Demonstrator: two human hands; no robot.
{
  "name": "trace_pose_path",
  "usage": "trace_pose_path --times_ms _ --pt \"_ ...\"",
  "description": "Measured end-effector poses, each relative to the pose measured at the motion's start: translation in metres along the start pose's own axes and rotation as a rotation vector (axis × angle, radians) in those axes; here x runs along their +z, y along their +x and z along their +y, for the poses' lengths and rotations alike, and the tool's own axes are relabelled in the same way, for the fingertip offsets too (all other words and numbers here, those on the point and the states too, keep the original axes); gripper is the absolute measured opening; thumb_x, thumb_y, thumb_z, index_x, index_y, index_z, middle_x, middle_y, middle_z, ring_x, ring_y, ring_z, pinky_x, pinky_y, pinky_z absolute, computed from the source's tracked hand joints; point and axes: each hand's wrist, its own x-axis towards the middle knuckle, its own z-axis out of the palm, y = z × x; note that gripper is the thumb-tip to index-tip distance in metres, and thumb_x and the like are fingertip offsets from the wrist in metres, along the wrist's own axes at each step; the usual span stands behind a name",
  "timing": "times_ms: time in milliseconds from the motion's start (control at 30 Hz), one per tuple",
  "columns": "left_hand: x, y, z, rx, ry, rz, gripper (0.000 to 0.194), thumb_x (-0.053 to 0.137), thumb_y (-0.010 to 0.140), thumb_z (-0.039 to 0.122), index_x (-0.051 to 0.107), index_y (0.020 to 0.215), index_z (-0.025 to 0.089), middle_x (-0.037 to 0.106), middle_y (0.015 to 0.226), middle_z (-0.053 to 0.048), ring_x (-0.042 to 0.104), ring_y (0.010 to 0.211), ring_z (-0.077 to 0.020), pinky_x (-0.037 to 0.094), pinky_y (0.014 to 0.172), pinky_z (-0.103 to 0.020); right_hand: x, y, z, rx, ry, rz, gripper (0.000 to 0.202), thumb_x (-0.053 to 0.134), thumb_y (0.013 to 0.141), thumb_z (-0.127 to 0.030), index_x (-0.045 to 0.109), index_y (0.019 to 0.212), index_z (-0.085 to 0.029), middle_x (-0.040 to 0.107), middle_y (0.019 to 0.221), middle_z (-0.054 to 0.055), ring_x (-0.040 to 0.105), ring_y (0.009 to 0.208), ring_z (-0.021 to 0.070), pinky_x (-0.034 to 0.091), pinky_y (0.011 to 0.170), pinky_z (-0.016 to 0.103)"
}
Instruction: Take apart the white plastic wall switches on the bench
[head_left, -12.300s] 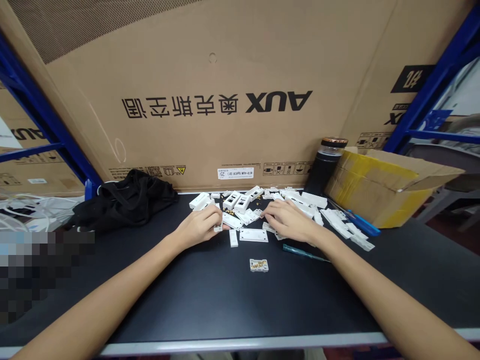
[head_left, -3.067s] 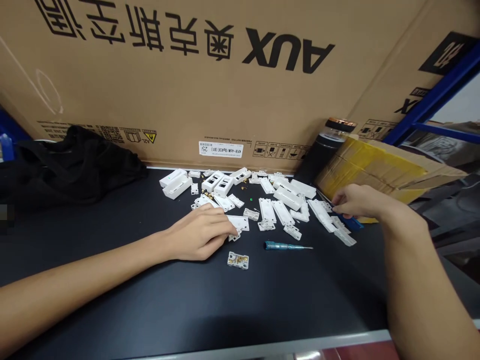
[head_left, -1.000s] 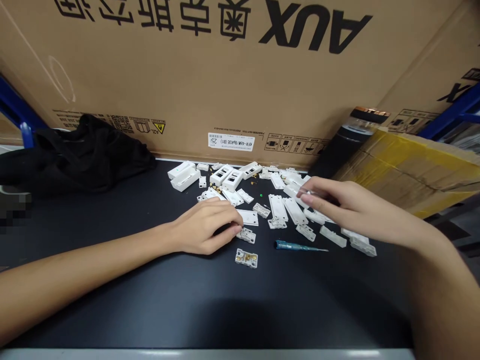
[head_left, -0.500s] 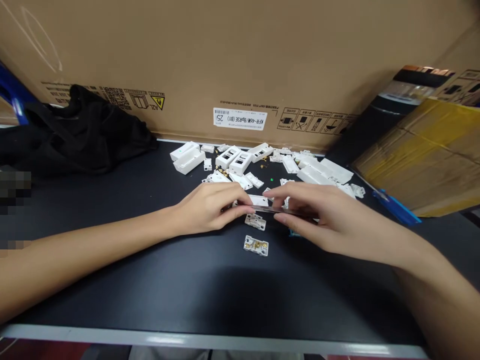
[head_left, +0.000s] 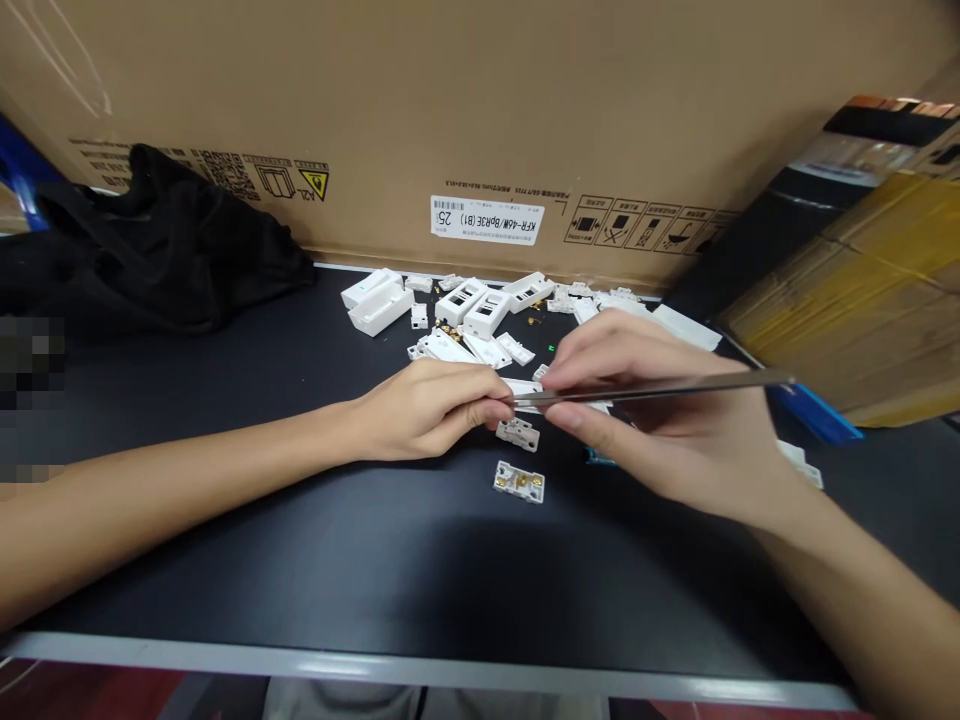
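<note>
We're at a black tabletop (head_left: 337, 560) with a pale metal front edge, and a huge cardboard panel (head_left: 360, 110) fills the back, its white label (head_left: 487, 218) printed upside down. Black cloth (head_left: 180, 260) slumps at the left; over on the right a dark bottle (head_left: 780, 210) leans, and in front of it sits a box patched with yellow tape (head_left: 847, 290).

From the head camera, here's our centrepiece: a slim grey tool (head_left: 660, 389), flat, metallic, nearly edge-on to us, broad at the right and tapering to a narrow end at the left. It's up above the table, lying almost level across the picture between both hands!

The right hand (head_left: 675, 440) has it, thumb below and fingers above, pinching near the narrow end, while the broad end runs back across the hand and pokes out beyond it. And the left hand (head_left: 427, 410)? Thumb and forefinger come close together right at the narrow tip; whether they're clamped on it, or on something small, we can't tell.

Just below the hands, a white piece (head_left: 517, 434) lies on the table, and nearer us another holding brass parts (head_left: 519, 482). Behind, white housings (head_left: 487, 313) crowd together with loose brass bits (head_left: 452, 332) beside them.
</note>
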Motion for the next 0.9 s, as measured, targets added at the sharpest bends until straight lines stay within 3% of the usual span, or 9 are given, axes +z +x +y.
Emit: trace_pose_path --times_ms 167,333,467,633,733,900 --pt "-0.002 0.001 0.0 -0.035 -0.044 -0.055 0.02 0.045 0.104 0.025 0.063 0.101 0.016 0.072 0.081 -0.002 0.069 0.073 -0.0111 0.051 0.069 -0.018 -0.001 0.001 0.002 -0.083 -0.05 -0.113 0.013 0.073 0.087 -0.016 0.072 0.098 -0.023 0.072 0.092 0.002 0.068 0.085 0.0156 0.056 0.075 0.03" --pt "-0.003 -0.002 0.0 -0.075 -0.116 -0.058 0.029 0.054 0.1 0.036 0.054 0.123 0.017 0.071 0.088 -0.002 0.059 0.058 -0.0087 0.045 0.056 -0.019 -0.014 -0.002 -0.003 0.006 -0.07 0.01 0.015 0.08 0.083 -0.021 0.068 0.091 -0.025 0.072 0.089 -0.002 0.069 0.083 0.0149 0.056 0.071 0.028" --pt "-0.003 -0.006 0.0 -0.098 -0.135 -0.134 0.033 0.066 0.09 0.043 0.052 0.109 0.02 0.07 0.092 -0.004 0.051 0.053 -0.0082 0.042 0.053 -0.022 -0.025 -0.002 -0.007 0.045 -0.076 -0.019 0.011 0.08 0.083 -0.024 0.07 0.088 -0.027 0.071 0.084 -0.003 0.068 0.078 0.0131 0.057 0.067 0.026" --pt "-0.003 -0.005 0.002 -0.092 -0.073 -0.243 0.032 0.067 0.089 0.044 0.051 0.103 0.02 0.066 0.088 -0.001 0.05 0.054 -0.0088 0.039 0.053 -0.023 -0.031 -0.003 -0.009 0.08 -0.014 -0.108 0.014 0.08 0.081 -0.018 0.07 0.087 -0.027 0.074 0.086 -0.002 0.071 0.081 0.0154 0.061 0.073 0.025" --pt "-0.003 -0.004 0.003 -0.07 -0.06 -0.253 0.031 0.068 0.088 0.043 0.051 0.101 0.02 0.065 0.087 0.0 0.051 0.056 -0.0085 0.039 0.055 -0.023 -0.034 -0.004 -0.008 0.093 -0.028 -0.194 0.021 0.079 0.08 -0.012 0.072 0.094 -0.026 0.076 0.092 0.0 0.073 0.086 0.0177 0.061 0.076 0.027" --pt "-0.001 -0.006 0.002 0.008 -0.035 -0.217 0.039 0.073 0.083 0.049 0.052 0.1 0.021 0.07 0.091 -0.001 0.055 0.058 -0.0086 0.039 0.054 -0.023 -0.036 -0.002 -0.006 0.049 -0.015 -0.328 0.015 0.076 0.082 -0.015 0.075 0.096 -0.023 0.079 0.093 0.002 0.074 0.085 0.0171 0.061 0.074 0.025"
